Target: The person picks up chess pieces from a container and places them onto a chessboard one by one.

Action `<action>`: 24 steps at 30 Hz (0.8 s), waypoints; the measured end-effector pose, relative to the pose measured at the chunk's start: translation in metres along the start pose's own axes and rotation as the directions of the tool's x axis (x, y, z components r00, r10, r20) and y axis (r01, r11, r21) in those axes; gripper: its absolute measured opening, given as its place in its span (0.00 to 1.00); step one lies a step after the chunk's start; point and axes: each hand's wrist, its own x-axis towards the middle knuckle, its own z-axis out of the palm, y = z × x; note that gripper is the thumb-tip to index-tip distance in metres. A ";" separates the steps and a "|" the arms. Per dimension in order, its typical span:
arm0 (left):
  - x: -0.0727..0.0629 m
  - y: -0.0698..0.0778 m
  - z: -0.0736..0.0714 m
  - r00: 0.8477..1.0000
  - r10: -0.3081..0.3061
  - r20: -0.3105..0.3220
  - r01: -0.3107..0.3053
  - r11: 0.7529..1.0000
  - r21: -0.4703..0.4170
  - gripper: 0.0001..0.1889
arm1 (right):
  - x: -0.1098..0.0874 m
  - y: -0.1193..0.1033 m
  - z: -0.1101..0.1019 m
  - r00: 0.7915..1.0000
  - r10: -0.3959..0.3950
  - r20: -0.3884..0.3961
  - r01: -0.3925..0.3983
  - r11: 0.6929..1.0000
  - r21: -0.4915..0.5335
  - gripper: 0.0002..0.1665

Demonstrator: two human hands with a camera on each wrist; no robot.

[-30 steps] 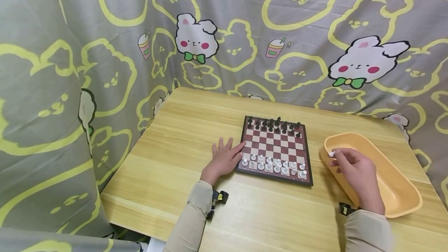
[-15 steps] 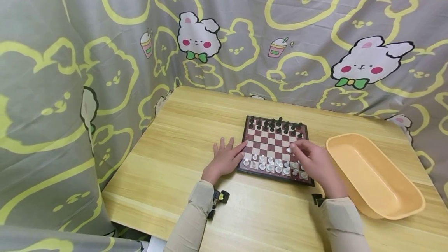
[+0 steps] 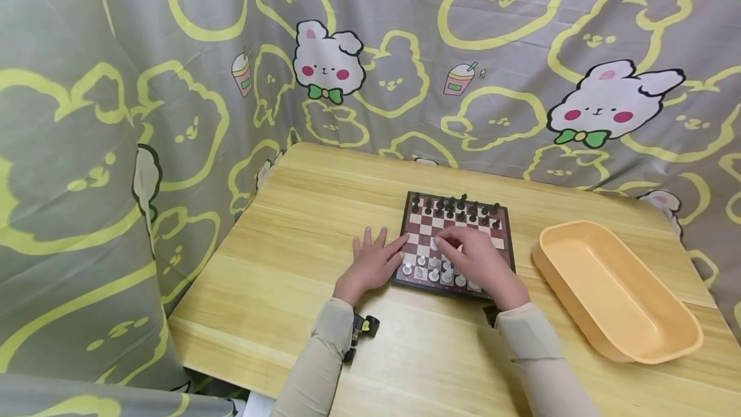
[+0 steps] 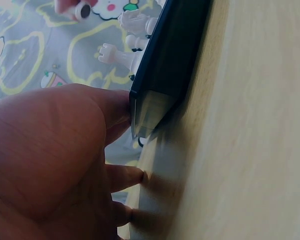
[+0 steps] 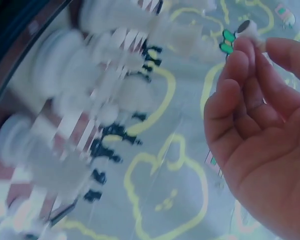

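A small white chess piece [image 3: 435,245] is pinched between the thumb and fingertips of my right hand [image 3: 480,262], above the left-middle squares of the chessboard [image 3: 420,227]. In the right wrist view, the dark round base of the white chess piece [image 5: 248,30] faces the camera. My left hand [image 3: 370,264] lies at the board's left edge with fingers spread; some touch the board's rim, others the table. White chess pieces [image 3: 433,275] stand in two rows on the near side, partly covered by my right hand. Black chess pieces [image 3: 450,206] fill two rows on the far side.
To the right of the board sits a yellow-orange plastic tub [image 3: 608,275] with nothing visible inside. The wooden table [image 3: 312,211] is bordered at the back and left by a patterned grey curtain [image 3: 405,50].
My right hand has moved left from over the tub to above the board, carrying the white chess piece. The left hand has stayed at the board's edge.
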 end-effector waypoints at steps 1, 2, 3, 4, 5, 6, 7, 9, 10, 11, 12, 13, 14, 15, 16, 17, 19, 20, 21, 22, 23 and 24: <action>0.000 0.000 0.000 1.000 -0.002 0.002 0.002 1.000 0.003 0.27 | 0.002 -0.002 0.002 1.000 -0.001 0.020 0.001 1.000 -0.001 0.14; 0.000 0.000 0.000 1.000 -0.002 0.001 0.002 1.000 0.003 0.27 | 0.004 -0.004 0.004 0.999 -0.002 0.038 0.002 1.000 -0.003 0.14; 0.000 -0.001 0.000 1.000 -0.002 0.000 0.002 1.000 0.004 0.27 | 0.007 -0.006 0.006 0.998 -0.003 0.057 0.003 1.000 -0.004 0.13; 0.000 -0.001 0.000 1.000 -0.002 -0.001 0.002 1.000 0.003 0.27 | 0.008 -0.008 0.008 0.997 -0.006 0.075 0.006 1.000 -0.004 0.13; 0.000 -0.001 0.001 1.000 -0.001 -0.001 0.001 1.000 0.004 0.27 | 0.010 -0.009 0.010 0.996 -0.006 0.093 0.007 1.000 -0.004 0.12; 0.000 -0.002 0.001 1.000 0.000 -0.001 0.000 1.000 0.003 0.27 | 0.012 -0.010 0.013 0.995 -0.011 0.104 0.012 1.000 -0.008 0.11; 0.000 -0.002 0.001 1.000 0.000 0.000 0.000 1.000 0.004 0.27 | 0.014 -0.012 0.015 0.993 -0.014 0.117 0.016 1.000 -0.013 0.10; 0.000 -0.002 0.000 1.000 0.002 -0.002 -0.002 1.000 0.009 0.27 | 0.017 -0.014 0.019 0.990 -0.019 0.143 0.023 0.999 -0.028 0.09; 0.001 -0.002 0.000 1.000 0.003 -0.003 -0.003 1.000 0.012 0.27 | 0.019 -0.015 0.021 0.988 -0.021 0.153 0.028 0.999 -0.042 0.08; 0.001 -0.002 0.000 1.000 0.003 -0.002 -0.003 1.000 0.016 0.27 | 0.020 -0.015 0.023 0.987 -0.024 0.162 0.034 0.998 -0.058 0.08; 0.000 -0.002 0.000 1.000 0.004 -0.001 -0.004 1.000 0.019 0.27 | 0.022 -0.016 0.025 0.985 -0.031 0.167 0.044 0.996 -0.076 0.09; 0.000 -0.002 0.000 1.000 0.005 -0.002 -0.005 1.000 0.022 0.27 | 0.023 -0.016 0.027 0.985 -0.035 0.172 0.052 0.994 -0.095 0.09; 0.000 -0.002 0.000 1.000 0.008 -0.003 -0.008 1.000 0.023 0.27 | 0.024 -0.016 0.029 0.984 -0.040 0.174 0.060 0.992 -0.110 0.09; 0.000 -0.001 0.000 1.000 0.011 -0.005 -0.011 1.000 0.022 0.27 | 0.025 -0.016 0.031 0.984 -0.044 0.173 0.065 0.991 -0.121 0.10; 0.000 -0.001 -0.001 1.000 0.013 -0.005 -0.013 1.000 0.022 0.27 | 0.026 -0.017 0.032 0.984 -0.047 0.173 0.070 0.989 -0.130 0.10; -0.001 -0.001 -0.001 1.000 0.016 -0.005 -0.016 1.000 0.022 0.27 | 0.026 -0.016 0.033 0.984 -0.051 0.173 0.075 0.988 -0.136 0.10; -0.001 -0.001 -0.001 1.000 0.023 -0.008 -0.023 1.000 0.019 0.27 | 0.027 -0.016 0.035 0.983 -0.058 0.172 0.084 0.985 -0.149 0.09; -0.001 0.000 -0.002 1.000 0.025 -0.010 -0.025 1.000 0.017 0.27 | 0.028 -0.016 0.036 0.983 -0.060 0.171 0.087 0.984 -0.153 0.09; -0.001 0.000 -0.002 1.000 0.025 -0.009 -0.025 1.000 0.018 0.27 | 0.028 -0.016 0.037 0.984 -0.061 0.170 0.088 0.984 -0.157 0.09; -0.001 0.000 -0.002 1.000 0.026 -0.008 -0.025 0.999 0.019 0.27 | 0.028 -0.015 0.037 0.983 -0.063 0.171 0.091 0.983 -0.160 0.09; -0.001 0.000 -0.002 1.000 0.026 -0.010 -0.026 0.999 0.019 0.27 | 0.029 -0.015 0.038 0.983 -0.064 0.172 0.092 0.982 -0.164 0.09; -0.001 0.000 -0.002 1.000 0.027 -0.010 -0.027 0.999 0.019 0.27 | 0.029 -0.015 0.038 0.983 -0.063 0.174 0.092 0.982 -0.166 0.09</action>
